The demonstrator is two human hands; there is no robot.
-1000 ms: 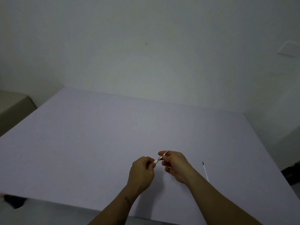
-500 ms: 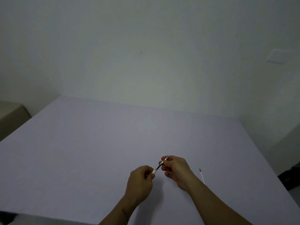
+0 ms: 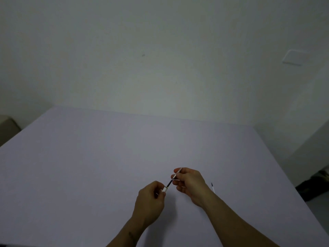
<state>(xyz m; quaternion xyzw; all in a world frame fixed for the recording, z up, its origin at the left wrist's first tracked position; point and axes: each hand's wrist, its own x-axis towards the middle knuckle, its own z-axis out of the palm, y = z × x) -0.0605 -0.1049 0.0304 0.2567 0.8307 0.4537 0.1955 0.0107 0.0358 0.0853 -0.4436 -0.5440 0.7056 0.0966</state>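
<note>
My left hand [image 3: 150, 202] grips a white pen barrel [image 3: 164, 189], of which only the open end shows past my fingers. My right hand [image 3: 191, 184] pinches a thin pen refill [image 3: 171, 180], dark along its lower part and pale at the top. The refill's lower end sits in the barrel's mouth and it slants up to the right. Both hands hover just above a pale lilac table [image 3: 89, 166]. A second thin white refill with a dark tip [image 3: 213, 188] lies on the table just right of my right wrist, partly hidden by it.
The table meets a plain white wall at the back. A beige box-like object [image 3: 8, 127] stands off the table's left edge. A dark object [image 3: 316, 186] lies on the floor past the right edge. A wall plate [image 3: 293, 57] is high on the right.
The hands have drawn a little apart, so more of the dark refill shows between the barrel and my right fingers. The view has shifted slightly.
</note>
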